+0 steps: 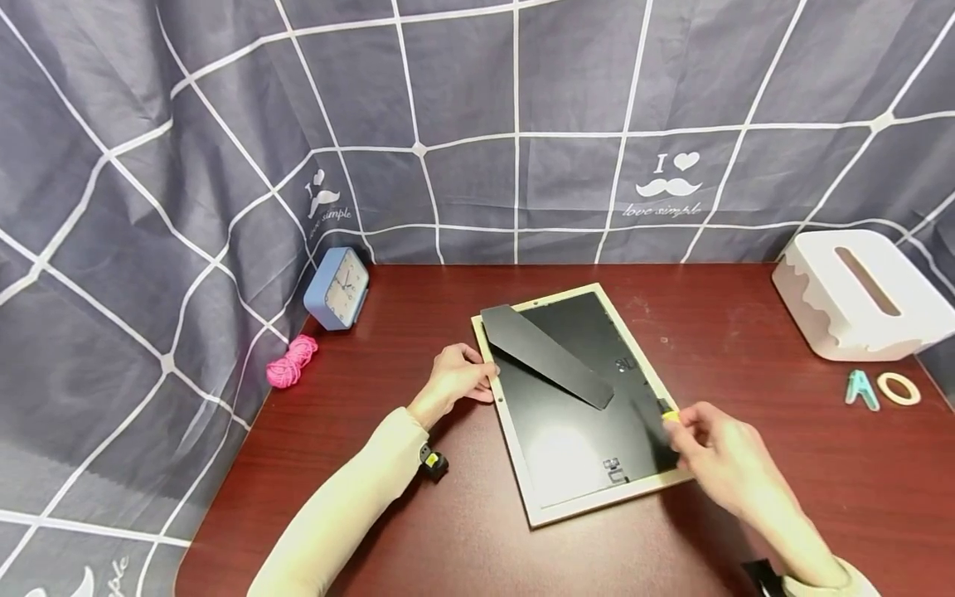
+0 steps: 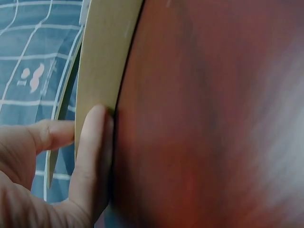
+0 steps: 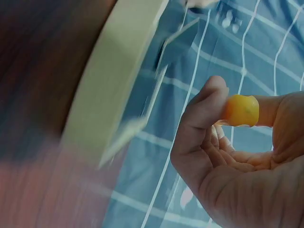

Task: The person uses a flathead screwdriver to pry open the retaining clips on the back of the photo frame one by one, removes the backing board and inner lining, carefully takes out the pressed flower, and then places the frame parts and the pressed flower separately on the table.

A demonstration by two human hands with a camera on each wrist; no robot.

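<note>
A picture frame (image 1: pixel 516 454) lies face down on the dark red table (image 1: pixel 373 414), its black back and folding stand (image 1: pixel 548 356) facing up. My left hand (image 1: pixel 458 381) rests at the frame's left edge. In the left wrist view a straight finger (image 2: pixel 90 156) lies along the cream frame edge (image 2: pixel 102 57), with the thumb pointing at it. My right hand (image 1: pixel 709 448) hovers at the frame's right edge and pinches a small yellow-orange piece (image 1: pixel 670 415) between thumb and fingertip. The right wrist view shows that piece (image 3: pixel 242 110) close beside the frame edge (image 3: pixel 118 80).
A blue alarm clock (image 1: pixel 337 288) and a pink ball of yarn (image 1: pixel 293 362) sit at the table's left rear. A white tissue box (image 1: pixel 858 294), a teal letter A (image 1: pixel 860 390) and a cream ring (image 1: pixel 899 388) stand at the right. A grey checked cloth hangs behind.
</note>
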